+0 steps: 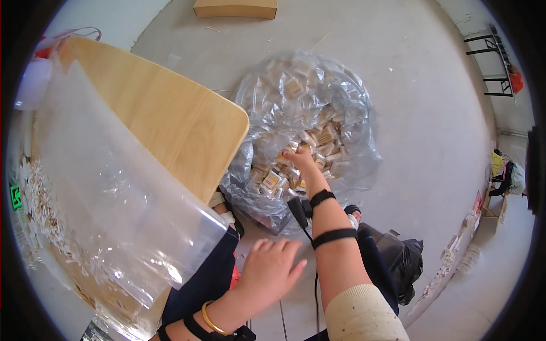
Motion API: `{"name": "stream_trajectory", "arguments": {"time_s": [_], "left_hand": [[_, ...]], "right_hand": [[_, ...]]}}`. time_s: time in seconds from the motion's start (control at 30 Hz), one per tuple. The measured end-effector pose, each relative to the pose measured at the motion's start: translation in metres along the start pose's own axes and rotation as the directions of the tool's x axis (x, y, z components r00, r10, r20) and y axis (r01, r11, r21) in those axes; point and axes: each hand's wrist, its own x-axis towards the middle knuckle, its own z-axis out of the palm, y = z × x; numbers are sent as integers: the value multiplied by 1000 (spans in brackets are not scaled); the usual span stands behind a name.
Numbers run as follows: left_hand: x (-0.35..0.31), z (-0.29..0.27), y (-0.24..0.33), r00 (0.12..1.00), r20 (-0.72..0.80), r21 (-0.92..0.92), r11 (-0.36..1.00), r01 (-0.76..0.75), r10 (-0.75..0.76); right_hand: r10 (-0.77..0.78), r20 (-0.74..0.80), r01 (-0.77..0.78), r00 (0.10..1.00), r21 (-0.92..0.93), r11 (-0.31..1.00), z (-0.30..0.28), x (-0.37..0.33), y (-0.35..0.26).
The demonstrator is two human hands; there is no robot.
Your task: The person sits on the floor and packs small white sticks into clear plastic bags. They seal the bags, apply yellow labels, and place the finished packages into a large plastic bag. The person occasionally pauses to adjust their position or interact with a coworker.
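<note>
A large clear plastic bag (364,133) stands on the floor, its mouth spread wide. Many small clear packets (272,179) with yellow and white labels fill it; thin sticks, perhaps swabs or toothpicks, show inside some. My right hand (301,158) reaches into the bag with the fingers closed around a small labelled packet (292,146), partly hidden by the hand. Above my lap hovers my left hand (269,269), palm down, fingers loosely apart, holding nothing. It is near the corner of a clear plastic sheet (170,221).
At left a light wooden table (170,122) reaches close to the bag; the plastic sheet covers part of it, with scattered white sticks (40,204). A black plastic bag (406,264) sits beside my right leg. A cardboard box (236,8) lies on the far floor.
</note>
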Motion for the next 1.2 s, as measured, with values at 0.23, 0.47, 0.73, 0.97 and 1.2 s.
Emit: {"name": "stream_trajectory", "arguments": {"time_s": [0.23, 0.47, 0.73, 0.97, 1.2], "left_hand": [[13, 0, 21, 879, -436, -494, 868, -52, -195], [7, 15, 63, 990, -138, -962, 233, -142, 32], [-72, -16, 137, 976, -36, -845, 516, -144, 213], [-175, -33, 209, 755, -533, -386, 685, -619, 382], [-247, -36, 241, 547, -578, -109, 607, -787, 606]], "right_hand": [[-134, 233, 17, 963, 445, 895, -62, -198, -31], [-325, -38, 293, 945, 539, 790, -61, -386, -87], [-644, -470, 738, 603, 23, 675, -69, -499, -104], [-569, -495, 750, 657, 511, 421, -36, -580, -119], [-659, -375, 651, 652, 722, 234, -22, -642, -112]]}}
